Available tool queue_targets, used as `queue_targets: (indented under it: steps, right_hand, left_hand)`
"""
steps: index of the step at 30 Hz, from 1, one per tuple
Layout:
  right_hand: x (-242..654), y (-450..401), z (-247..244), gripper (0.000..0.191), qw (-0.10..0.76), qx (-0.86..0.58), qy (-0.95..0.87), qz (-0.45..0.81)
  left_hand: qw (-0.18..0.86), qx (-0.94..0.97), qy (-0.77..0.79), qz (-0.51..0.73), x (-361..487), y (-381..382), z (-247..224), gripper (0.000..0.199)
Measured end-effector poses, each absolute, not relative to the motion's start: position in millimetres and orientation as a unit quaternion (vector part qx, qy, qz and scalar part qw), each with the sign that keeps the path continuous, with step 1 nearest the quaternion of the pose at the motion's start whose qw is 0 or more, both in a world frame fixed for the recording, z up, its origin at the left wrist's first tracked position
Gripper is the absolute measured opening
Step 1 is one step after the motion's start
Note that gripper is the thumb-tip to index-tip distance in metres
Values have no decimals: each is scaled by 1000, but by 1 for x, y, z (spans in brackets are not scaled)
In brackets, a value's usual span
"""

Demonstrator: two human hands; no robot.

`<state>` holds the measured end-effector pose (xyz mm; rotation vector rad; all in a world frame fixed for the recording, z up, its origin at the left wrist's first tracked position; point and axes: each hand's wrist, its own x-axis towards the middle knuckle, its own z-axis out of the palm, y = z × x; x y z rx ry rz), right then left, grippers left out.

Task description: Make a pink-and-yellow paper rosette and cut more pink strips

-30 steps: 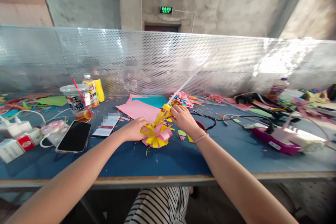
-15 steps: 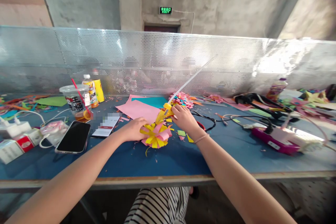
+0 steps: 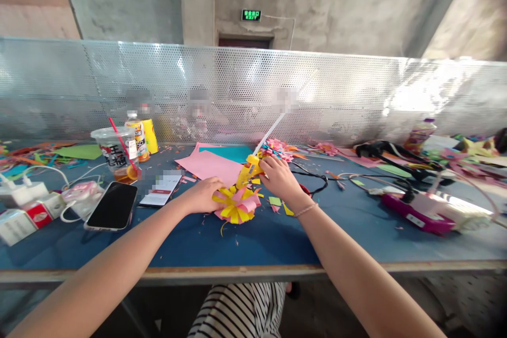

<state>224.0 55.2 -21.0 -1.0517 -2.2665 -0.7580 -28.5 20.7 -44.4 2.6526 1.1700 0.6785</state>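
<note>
In the head view, my left hand is closed on the left edge of a yellow and pink paper flower, just above the blue tabletop. My right hand grips a yellow hot glue gun, whose tip points down at the flower's top. A long whitish glue stick juts from the gun's back end, slanting up to the right. Behind the flower lies a pink paper sheet, over a teal sheet. Small yellow, green and pink paper scraps lie by my right wrist.
On the left stand a plastic cup with a red straw and a bottle; two phones lie nearer. To the right are black cables and a purple power strip. A perforated metal screen runs along the back.
Both hands, the flower and the glue gun keep almost the same place. The camera's view has shifted slightly, and the glue stick's far end appears a little higher and farther left.
</note>
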Motion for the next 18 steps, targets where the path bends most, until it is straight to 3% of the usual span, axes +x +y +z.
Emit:
queue_targets:
  steps: [18]
  right_hand:
    - [242,61,-17,20,267,-355,-862,-243]
  left_hand:
    - [89,888,393,222,-29,21,-45,39]
